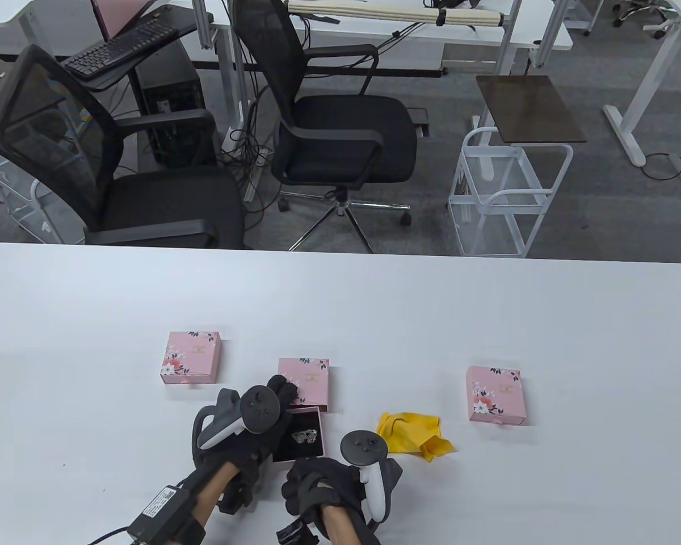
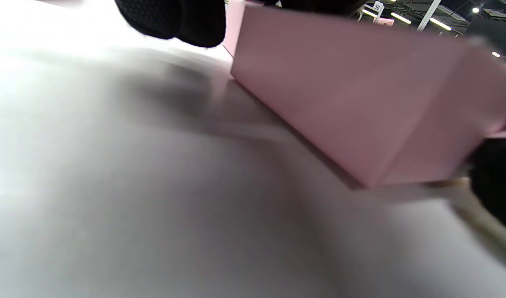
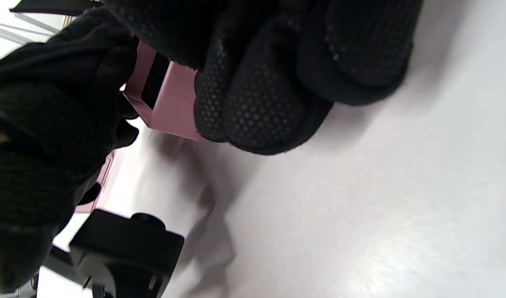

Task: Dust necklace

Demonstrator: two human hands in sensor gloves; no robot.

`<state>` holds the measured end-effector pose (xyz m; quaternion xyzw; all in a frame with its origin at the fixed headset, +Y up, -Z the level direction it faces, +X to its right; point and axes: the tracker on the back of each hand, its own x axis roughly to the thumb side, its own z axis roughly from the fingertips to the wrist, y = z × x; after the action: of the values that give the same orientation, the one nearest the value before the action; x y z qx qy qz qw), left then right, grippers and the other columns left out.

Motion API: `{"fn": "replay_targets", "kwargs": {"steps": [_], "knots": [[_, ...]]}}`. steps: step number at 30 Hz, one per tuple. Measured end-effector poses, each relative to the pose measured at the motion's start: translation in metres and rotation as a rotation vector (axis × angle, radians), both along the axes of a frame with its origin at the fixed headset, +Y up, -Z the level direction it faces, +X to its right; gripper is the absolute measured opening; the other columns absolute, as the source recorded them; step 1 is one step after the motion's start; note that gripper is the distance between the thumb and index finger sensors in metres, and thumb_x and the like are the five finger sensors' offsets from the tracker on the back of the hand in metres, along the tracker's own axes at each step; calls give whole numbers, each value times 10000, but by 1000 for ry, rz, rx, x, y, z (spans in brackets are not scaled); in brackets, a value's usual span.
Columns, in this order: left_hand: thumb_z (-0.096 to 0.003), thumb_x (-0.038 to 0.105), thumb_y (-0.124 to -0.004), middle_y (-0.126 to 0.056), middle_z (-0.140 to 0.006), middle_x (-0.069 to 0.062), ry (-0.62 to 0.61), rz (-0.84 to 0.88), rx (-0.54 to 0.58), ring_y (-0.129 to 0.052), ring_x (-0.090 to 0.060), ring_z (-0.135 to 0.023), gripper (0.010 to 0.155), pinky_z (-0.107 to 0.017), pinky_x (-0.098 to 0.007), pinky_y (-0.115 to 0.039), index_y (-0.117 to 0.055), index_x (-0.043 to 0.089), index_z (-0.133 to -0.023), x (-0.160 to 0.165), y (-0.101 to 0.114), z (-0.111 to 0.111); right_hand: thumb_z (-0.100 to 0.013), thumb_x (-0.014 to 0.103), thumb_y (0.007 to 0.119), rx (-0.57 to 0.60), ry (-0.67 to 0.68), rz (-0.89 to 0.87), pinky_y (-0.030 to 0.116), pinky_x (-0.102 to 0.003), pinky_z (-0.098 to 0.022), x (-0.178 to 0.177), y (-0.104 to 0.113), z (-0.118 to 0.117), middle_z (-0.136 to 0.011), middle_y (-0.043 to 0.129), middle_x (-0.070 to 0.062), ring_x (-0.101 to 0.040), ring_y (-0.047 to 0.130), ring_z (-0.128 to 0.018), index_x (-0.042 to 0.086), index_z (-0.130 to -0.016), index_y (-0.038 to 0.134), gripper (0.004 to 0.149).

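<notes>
The middle pink floral box has its drawer slid out toward me. On the drawer's dark lining lies a silver necklace. My left hand grips the box from its left side, fingertips on the sleeve. That box fills the left wrist view, with the left fingers at the top. My right hand has its fingers curled at the drawer's front edge. Those fingertips overlap the pink drawer. A crumpled yellow cloth lies right of the drawer, touched by neither hand.
Two more closed pink boxes sit on the white table, one at the left and one at the right. Beyond the far edge stand two black office chairs and a white wire cart.
</notes>
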<state>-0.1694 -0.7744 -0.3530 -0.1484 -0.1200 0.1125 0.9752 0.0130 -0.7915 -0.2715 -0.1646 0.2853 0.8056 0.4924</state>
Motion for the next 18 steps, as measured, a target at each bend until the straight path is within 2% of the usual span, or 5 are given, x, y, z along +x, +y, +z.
{"fn": "replay_targets", "kwargs": {"steps": [7,10,15,18], "knots": [[-624,453,-542,-219,-1250,85,16,-54,14,-539,-331,-1024,587,-740,-528,-573,-301,359,-1151,1,-2,1,-688,294,701,0,6,1,878,-414,-363,2,-2,2,-695,972,-165,-326,1024,-454,-24,-907,789,397],[-624,455,-543,-218,-1250,79,19,-23,5,-533,-336,-1026,588,-742,-532,-570,-308,354,-1153,-1,-2,1,-685,335,713,-6,45,15,874,-422,-370,4,0,1,-703,966,-180,-340,1017,-463,-38,-911,784,442],[-621,464,-550,-187,-1245,68,21,7,9,-504,-354,-1051,592,-755,-563,-539,-329,344,-1158,-2,4,3,-678,384,730,20,144,137,869,-427,-375,18,24,-6,-705,961,-187,-344,1011,-465,-40,-917,778,489],[-623,480,-551,-154,-1243,51,19,69,-1,-462,-380,-1065,605,-766,-579,-511,-326,334,-1165,-7,20,11,-675,387,736,91,192,218,868,-425,-359,25,46,-13,-681,969,-176,-340,1008,-441,-16,-901,799,466]]}}
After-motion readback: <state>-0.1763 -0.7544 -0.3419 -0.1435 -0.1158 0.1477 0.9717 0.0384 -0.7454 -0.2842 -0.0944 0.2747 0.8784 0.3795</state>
